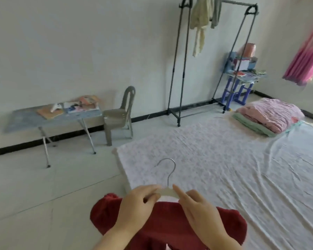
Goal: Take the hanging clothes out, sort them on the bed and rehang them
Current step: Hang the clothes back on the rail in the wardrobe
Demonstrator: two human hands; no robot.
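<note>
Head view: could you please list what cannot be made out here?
All in the head view:
- Hanger: shoulders hidden by left hand, right hand and red garment.
- Red garment: lower part cut off by bottom edge.
- Hung clothes: tops cut off by top edge.
- Table items: too blurred to name.

A grey plastic chair (120, 116) stands on the pale tiled floor (43, 186) by the white wall (79, 42). Just left of the chair is a folding table (25, 121) strewn with papers. Far to the chair's right are a blue shelf (244, 92) and a daylit pink curtain (307, 56).

Head-worn wide view, looking forward and down, hands close below
</note>
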